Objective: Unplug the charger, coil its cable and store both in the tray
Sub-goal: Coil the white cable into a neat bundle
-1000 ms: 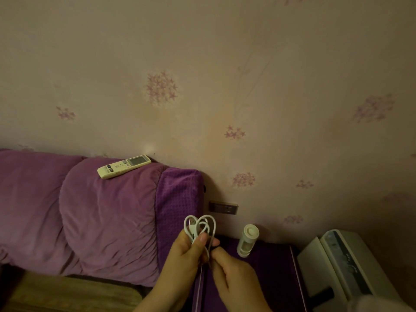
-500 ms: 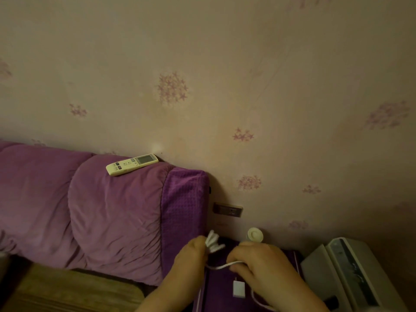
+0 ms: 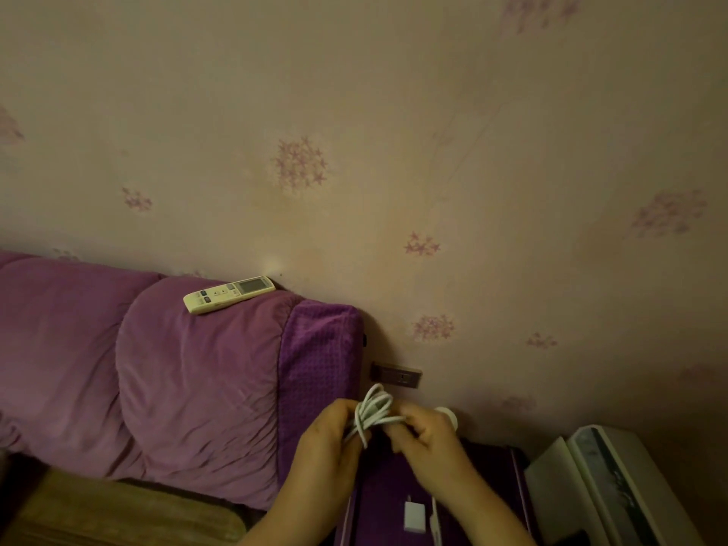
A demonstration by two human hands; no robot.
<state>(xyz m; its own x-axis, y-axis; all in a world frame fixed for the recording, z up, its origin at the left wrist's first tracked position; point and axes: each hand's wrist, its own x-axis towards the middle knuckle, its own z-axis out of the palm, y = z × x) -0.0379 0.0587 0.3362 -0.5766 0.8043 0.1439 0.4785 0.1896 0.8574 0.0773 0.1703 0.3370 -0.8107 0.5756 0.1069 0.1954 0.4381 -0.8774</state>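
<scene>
Cable (image 3: 372, 412) — white, looped in several turns, pinched between both hands

white bottle (image 3: 447, 412) mostly behind right hand (image 3: 429, 443)

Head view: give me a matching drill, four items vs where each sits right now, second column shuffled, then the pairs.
Items:
1. white cable
2. charger block
3. remote control
4. wall socket

Places:
A. lying on top of the purple cushion
B. on the wall just above the hands, nothing plugged in
C. bunched in loops between the left hand and right hand
D. lying on the dark purple surface below the hands

Pairs: 1-C, 2-D, 3-A, 4-B
</scene>
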